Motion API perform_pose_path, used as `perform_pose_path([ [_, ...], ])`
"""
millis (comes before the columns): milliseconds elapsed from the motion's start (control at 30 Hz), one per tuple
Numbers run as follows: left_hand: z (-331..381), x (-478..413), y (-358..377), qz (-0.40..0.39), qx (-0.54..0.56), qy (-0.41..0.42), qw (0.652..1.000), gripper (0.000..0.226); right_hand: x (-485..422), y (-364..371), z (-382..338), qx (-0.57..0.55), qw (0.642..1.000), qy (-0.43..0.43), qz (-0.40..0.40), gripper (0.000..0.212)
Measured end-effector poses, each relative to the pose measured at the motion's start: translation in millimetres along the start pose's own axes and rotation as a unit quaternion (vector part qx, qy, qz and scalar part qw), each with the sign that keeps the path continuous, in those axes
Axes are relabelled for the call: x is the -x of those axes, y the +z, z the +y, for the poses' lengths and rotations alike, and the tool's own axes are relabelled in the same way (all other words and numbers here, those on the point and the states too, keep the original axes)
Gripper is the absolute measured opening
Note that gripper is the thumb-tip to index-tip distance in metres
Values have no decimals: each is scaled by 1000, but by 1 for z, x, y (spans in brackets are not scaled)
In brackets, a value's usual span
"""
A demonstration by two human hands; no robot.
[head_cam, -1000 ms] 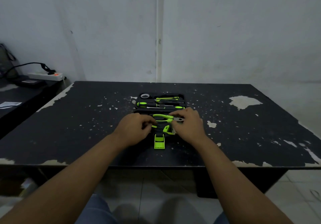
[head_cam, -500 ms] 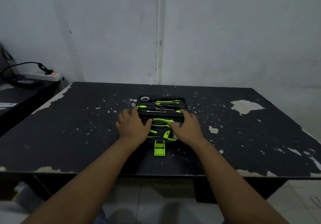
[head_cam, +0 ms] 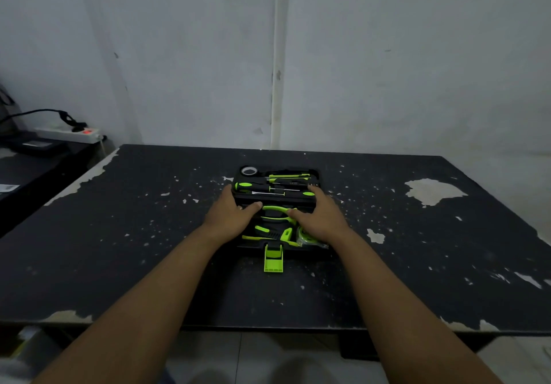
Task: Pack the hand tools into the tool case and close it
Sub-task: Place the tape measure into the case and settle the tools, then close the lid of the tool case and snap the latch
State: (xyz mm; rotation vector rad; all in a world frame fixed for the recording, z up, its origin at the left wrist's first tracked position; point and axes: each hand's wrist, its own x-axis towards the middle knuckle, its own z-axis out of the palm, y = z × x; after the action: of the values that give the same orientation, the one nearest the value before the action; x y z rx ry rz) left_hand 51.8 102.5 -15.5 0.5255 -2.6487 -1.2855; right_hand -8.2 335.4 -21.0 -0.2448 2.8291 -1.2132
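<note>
A black tool case (head_cam: 316,175) lies opened flat in the middle of the black table (head_cam: 119,234). Its far half holds green-handled screwdrivers (head_cam: 262,188) and a tape roll (head_cam: 249,170). The near half holds green pliers (head_cam: 275,209) and a tape measure (head_cam: 304,236), partly hidden by my hands. A green latch (head_cam: 273,260) sticks out toward me. My left hand (head_cam: 231,216) rests at the case's left side with its fingers straight along the far half's edge. My right hand (head_cam: 322,216) lies the same way on the right side.
The table top is worn, with pale chipped patches. At the left stands a lower dark surface (head_cam: 35,163) carrying a white power strip (head_cam: 71,133) with a cable. A grey wall rises right behind the table.
Both hands left the pliers in the near half and slid apart and forward to the case's left and right sides, at the far half.
</note>
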Motion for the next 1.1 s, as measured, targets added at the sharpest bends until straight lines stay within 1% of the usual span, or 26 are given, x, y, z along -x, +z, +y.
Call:
perform_pose_path([
  [33,1,-2,-1,7,5,7,1000,61,-3,0,-1,2,1000,-2,-1,101],
  [100,0,-9,-1,11,8,6,1000,61,-10,1,-2,3,1000,-4,-4,101],
  [167,0,-15,-2,9,8,-6,1000,75,-16,2,-3,0,1000,-6,-6,103],
  [233,0,-23,-1,28,-35,-17,999,98,-22,3,-3,-3,1000,-5,-6,103],
  [267,1,-26,-1,38,-67,-23,997,104,-25,3,-4,-3,1000,-6,-5,102],
  [333,0,-33,2,44,-112,-15,993,105,-30,3,-4,0,1000,-12,-2,100],
  [400,1,-35,2,37,-130,-2,991,105,-32,3,-5,-2,1000,-16,0,98],
  [467,0,-40,3,28,-132,7,991,108,-35,3,-4,-2,1000,-18,1,95],
  [600,-4,-47,0,8,-70,-16,997,116,-38,3,-3,-14,1000,-27,1,93],
  [633,-6,-49,-1,4,-54,-21,998,115,-38,3,-2,-16,999,-29,0,93],
  [733,-11,-54,-6,-4,-19,-23,1000,92,-39,3,-2,-19,999,-36,2,93],
  [767,-13,-56,-7,-5,-14,-17,1000,89,-38,3,-2,-19,999,-38,4,93],
  [867,-16,-57,-8,-9,-7,-5,1000,100,-37,3,-2,-23,999,-45,15,92],
  [1000,-20,-55,-8,-12,13,18,1000,104,-37,4,-2,-34,998,-50,24,93],
  [1067,-18,-52,-9,-7,29,33,999,102,-39,5,-2,-40,997,-53,31,94],
  [1100,-17,-50,-9,-5,41,44,998,96,-39,5,-1,-42,997,-55,36,94],
])
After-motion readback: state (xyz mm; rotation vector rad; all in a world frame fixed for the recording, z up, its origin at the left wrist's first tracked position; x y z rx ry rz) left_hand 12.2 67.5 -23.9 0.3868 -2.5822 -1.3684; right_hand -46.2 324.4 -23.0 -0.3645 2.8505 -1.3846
